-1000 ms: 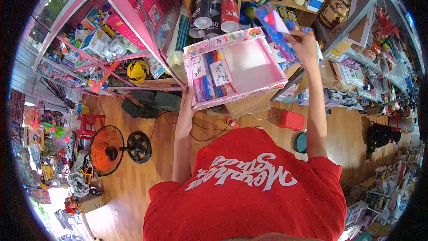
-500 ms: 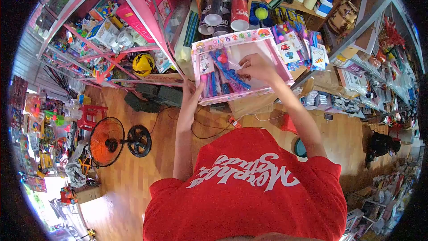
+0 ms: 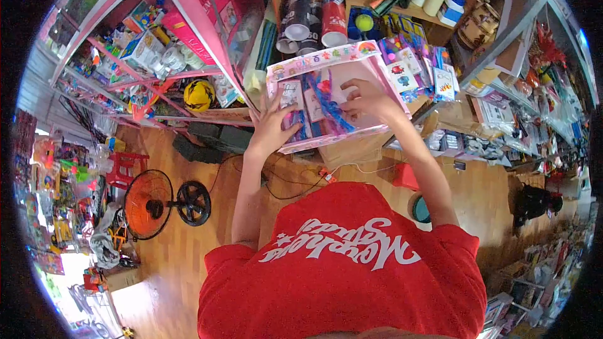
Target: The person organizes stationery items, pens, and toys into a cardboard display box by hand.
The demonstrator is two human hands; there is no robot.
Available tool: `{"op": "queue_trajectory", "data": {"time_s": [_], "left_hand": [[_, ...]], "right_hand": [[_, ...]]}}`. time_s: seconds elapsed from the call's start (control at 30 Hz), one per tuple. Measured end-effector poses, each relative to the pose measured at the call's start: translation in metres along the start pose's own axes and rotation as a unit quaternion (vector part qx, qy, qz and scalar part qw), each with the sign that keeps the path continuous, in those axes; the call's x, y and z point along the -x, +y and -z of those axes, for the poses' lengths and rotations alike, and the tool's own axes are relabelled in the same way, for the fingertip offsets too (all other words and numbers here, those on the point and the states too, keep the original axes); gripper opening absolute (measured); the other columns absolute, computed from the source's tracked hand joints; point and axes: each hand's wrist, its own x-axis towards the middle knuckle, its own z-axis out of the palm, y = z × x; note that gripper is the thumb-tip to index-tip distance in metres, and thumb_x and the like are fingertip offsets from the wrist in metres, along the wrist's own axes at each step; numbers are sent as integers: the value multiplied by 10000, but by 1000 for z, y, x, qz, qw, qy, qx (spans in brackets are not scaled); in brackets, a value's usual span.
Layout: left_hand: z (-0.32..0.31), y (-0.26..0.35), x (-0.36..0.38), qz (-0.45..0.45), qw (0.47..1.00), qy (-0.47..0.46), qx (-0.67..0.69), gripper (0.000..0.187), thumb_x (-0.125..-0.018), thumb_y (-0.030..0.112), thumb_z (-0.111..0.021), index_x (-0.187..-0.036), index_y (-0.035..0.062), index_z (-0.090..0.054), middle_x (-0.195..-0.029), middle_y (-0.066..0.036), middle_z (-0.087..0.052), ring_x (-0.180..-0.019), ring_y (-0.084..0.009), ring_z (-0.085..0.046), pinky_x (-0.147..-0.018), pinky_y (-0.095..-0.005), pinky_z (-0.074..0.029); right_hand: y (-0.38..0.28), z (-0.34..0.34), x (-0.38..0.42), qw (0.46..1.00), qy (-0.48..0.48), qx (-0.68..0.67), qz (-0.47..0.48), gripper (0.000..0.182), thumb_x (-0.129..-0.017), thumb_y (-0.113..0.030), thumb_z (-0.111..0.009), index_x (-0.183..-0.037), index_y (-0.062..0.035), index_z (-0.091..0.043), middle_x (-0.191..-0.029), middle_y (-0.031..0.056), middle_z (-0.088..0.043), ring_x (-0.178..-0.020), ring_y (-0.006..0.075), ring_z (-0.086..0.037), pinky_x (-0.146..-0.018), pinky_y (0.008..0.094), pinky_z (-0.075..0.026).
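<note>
A shallow pink-and-white box (image 3: pixel 326 56) with a printed rim lies in front of me, its inside showing. Packets with blue and purple fuzzy sticks (image 3: pixel 325 102) and white picture cards (image 3: pixel 291 93) fill its left and middle part. My left hand (image 3: pixel 274 127) reaches over the box's left edge, fingers spread over the leftmost packets. Inside the right half, my right hand (image 3: pixel 367 103) has its fingers bent and apart, close beside the blue fuzzy sticks, with nothing visibly held.
More craft packets (image 3: pixel 402 72) lie right of the box. Behind it stand dark and red tubes (image 3: pixel 334 19) and a tennis ball (image 3: pixel 363 22). A pink-framed cabinet (image 3: pixel 188 19) is at the left, an orange fan (image 3: pixel 148 204) on the floor.
My left hand has moved from the box's left edge onto the packets, fingers spreading. My right hand has shifted slightly, its fingers opening. The packets in the box have shifted.
</note>
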Motion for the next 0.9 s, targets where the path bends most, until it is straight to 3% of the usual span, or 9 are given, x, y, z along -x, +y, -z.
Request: {"op": "queue_trajectory", "data": {"time_s": [0.17,0.27,0.37,0.47,0.57,0.67,0.77,0.87,0.9], "left_hand": [[7,14,-1,24,999,-18,-23,537,-823,329,-676,-1290,113,-520,-1526,-104,-202,-1410,-374,-103,-1082,-617,-110],[-17,-15,-8,-74,982,93,148,519,-855,255,-652,-1302,57,-477,-1498,-162,-248,-1393,-343,-199,-1112,-481,-194],[-16,-11,-6,-72,970,127,194,494,-876,199,-627,-1305,23,-456,-1473,-203,-280,-1372,-321,-265,-1101,-369,-247],[-18,-13,-5,-72,961,114,240,462,-887,224,-614,-1294,45,-487,-1487,-175,-271,-1375,-310,-265,-1112,-425,-202],[-6,0,1,-96,975,145,142,426,-896,250,-600,-1273,67,-523,-1472,-154,-317,-1371,-303,-280,-1117,-475,-148],[9,20,9,-53,990,73,112,390,-902,266,-586,-1255,102,-553,-1439,-148,-377,-1364,-311,-294,-1114,-518,-106],[11,32,7,-60,994,29,92,370,-886,289,-593,-1231,156,-573,-1396,-187,-405,-1309,-355,-356,-1136,-477,-105],[5,37,-1,-117,988,55,82,386,-881,272,-597,-1245,150,-560,-1376,-203,-418,-1273,-372,-393,-1122,-482,-161],[5,41,-3,-104,988,48,101,399,-882,260,-591,-1258,132,-545,-1356,-221,-432,-1261,-387,-401,-1094,-468,-236]], "right_hand": [[14,-19,-33,951,110,258,129,627,-684,-82,-751,-1220,-13,-433,-745,139,-622,-657,219,-620,-585,338,-482],[21,-32,-45,914,146,326,194,613,-670,-119,-738,-1204,-13,-456,-730,172,-627,-698,289,-636,-629,380,-485],[27,-37,-50,901,129,363,198,574,-670,-154,-721,-1177,-13,-490,-720,186,-630,-719,341,-636,-655,412,-486],[24,-36,-48,895,123,387,184,542,-690,-178,-723,-1161,-9,-514,-698,180,-633,-693,351,-631,-666,418,-484],[5,-35,-25,888,135,392,199,484,-722,-203,-719,-1132,-8,-550,-686,180,-637,-667,347,-629,-659,418,-483],[0,-13,-12,847,221,412,252,343,-765,-220,-698,-1021,-8,-618,-677,186,-634,-662,346,-628,-645,429,-481],[-20,26,-1,838,312,408,186,259,-793,-241,-676,-904,-7,-657,-693,190,-636,-656,351,-625,-624,431,-480],[-11,72,2,697,473,487,229,285,-759,-260,-707,-830,10,-655,-709,218,-629,-684,371,-633,-610,439,-499],[-2,84,-2,700,468,507,186,286,-742,-256,-719,-808,14,-649,-713,224,-629,-697,369,-637,-618,445,-503]]}}
